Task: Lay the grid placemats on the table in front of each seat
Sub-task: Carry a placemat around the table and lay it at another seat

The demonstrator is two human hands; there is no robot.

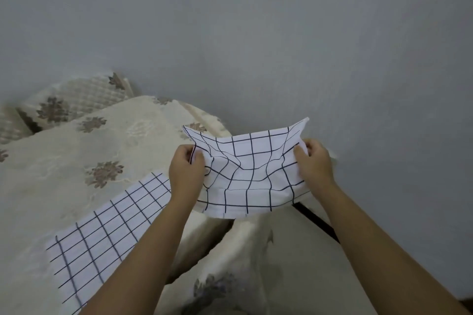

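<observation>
From my remote seat I count two grid placemats, one held placemat (247, 174) and one flat placemat (107, 225); two hands, the left hand (185, 174) and right hand (313, 163); and one floral tablecloth (76, 161).

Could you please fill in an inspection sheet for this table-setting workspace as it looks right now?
Surface: table under a cream floral tablecloth, cloth hanging over the near edge.
Job's things: flat placemat lies on the table at lower left; held placemat is in the air, sagging and creased, off the table's right side.
Clutter: nothing seen.
Grippers: left hand and right hand each pinch one side of the held placemat.
Cables: nothing seen; a dark bar shows below the held placemat, kind unclear.
Surroundings: plain grey wall; patterned cushions behind the table.
</observation>
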